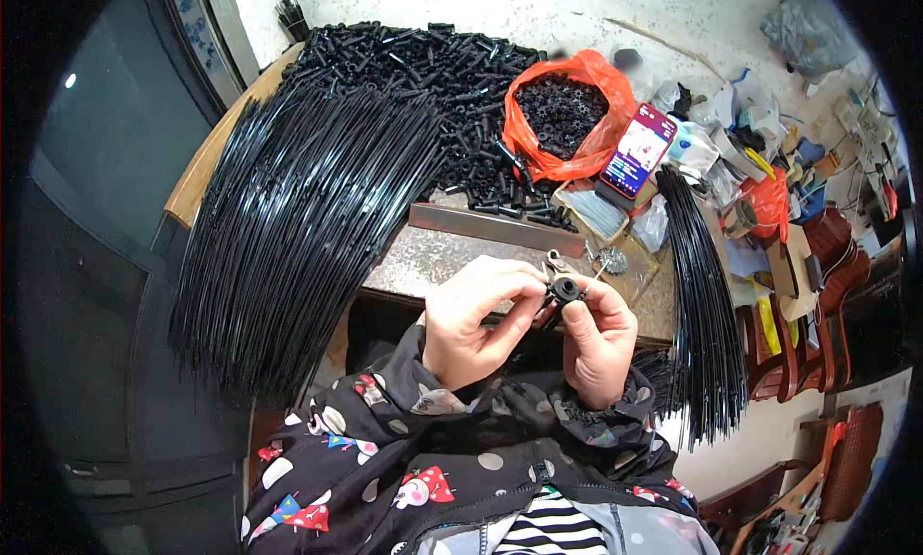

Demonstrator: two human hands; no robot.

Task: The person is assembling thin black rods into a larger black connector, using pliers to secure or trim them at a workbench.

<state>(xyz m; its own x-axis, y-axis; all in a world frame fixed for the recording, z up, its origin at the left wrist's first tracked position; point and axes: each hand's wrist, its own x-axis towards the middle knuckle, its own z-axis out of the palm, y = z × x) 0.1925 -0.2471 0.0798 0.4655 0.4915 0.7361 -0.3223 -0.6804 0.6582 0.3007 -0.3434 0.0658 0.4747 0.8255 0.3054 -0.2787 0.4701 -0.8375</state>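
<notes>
Above the near edge of the table, my two hands meet at a small black ring-shaped plastic part [564, 290] with a hole in its middle. My right hand [601, 342] pinches it between thumb and fingers. My left hand [484, 322] comes in from the other side, its thumb and fingers closed right beside the part; what lies between those fingertips is hidden. A small metal fixture [555, 265] stands just behind the part, and a thin metal rod [602, 267] rises by my right fingers.
Long thin black rods [298, 228] fan over the table's left side; another bundle [697, 315] hangs at right. Behind are a heap of black tubes [394, 70], an orange bag [524, 84] of small black parts, a metal bar [495, 230], a lit phone [638, 151] and clutter.
</notes>
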